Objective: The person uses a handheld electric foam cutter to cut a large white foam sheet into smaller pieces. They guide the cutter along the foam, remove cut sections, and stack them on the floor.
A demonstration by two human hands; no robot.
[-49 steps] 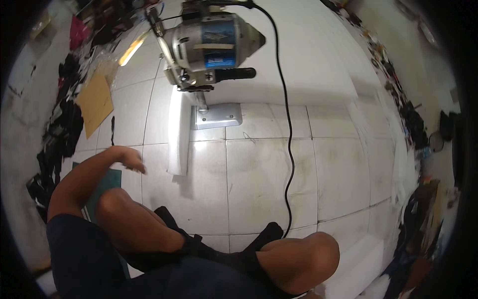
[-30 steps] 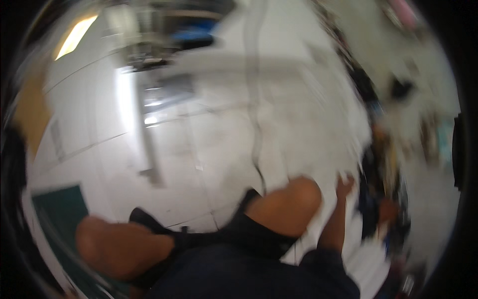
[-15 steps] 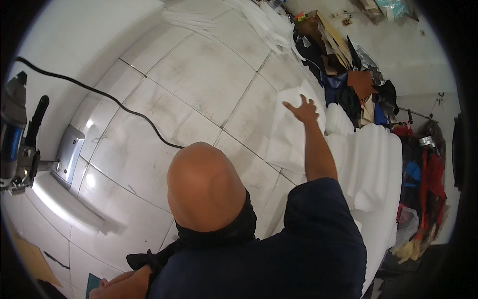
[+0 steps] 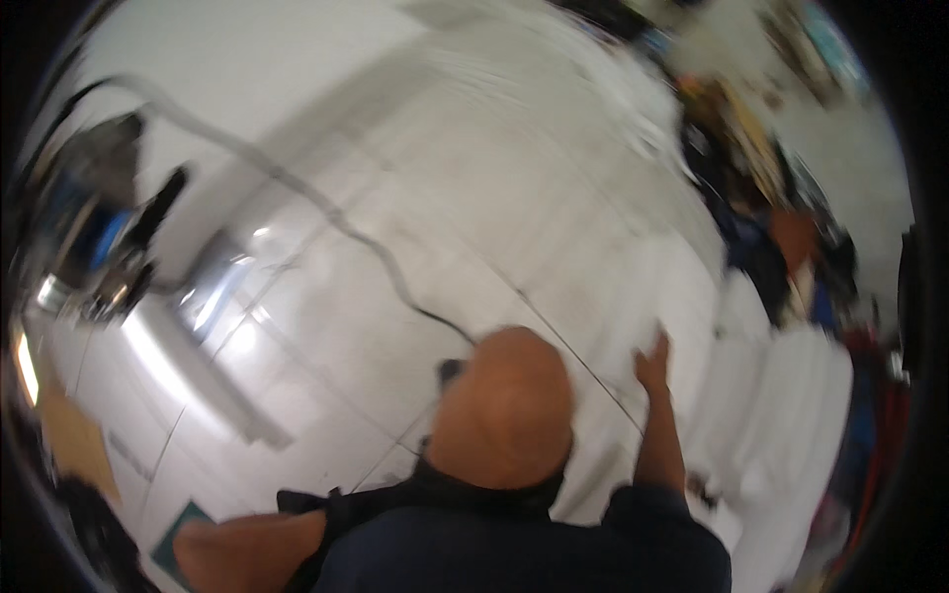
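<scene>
Head view: right hand [image 4: 652, 366], splayed moments ago, has narrowed; blurred fingers [image 4: 660, 343] look parted, so apparently nothing's gripped; white sheets [image 4: 781, 395] lie right of them. Left hand unseen.

A pale tiled floor [image 4: 326, 346] reflects bright light [image 4: 244, 338].

This looks like a workshop. A metal machine [image 4: 99, 232] with a black handle and a trailing cable [image 4: 391, 275] stands on a tiled floor [image 4: 445, 267]. Bulky white sheets [image 4: 781, 405] lie at the right, beside a jumbled heap of coloured scraps [image 4: 791, 237] along the wall [image 4: 850, 188].
</scene>
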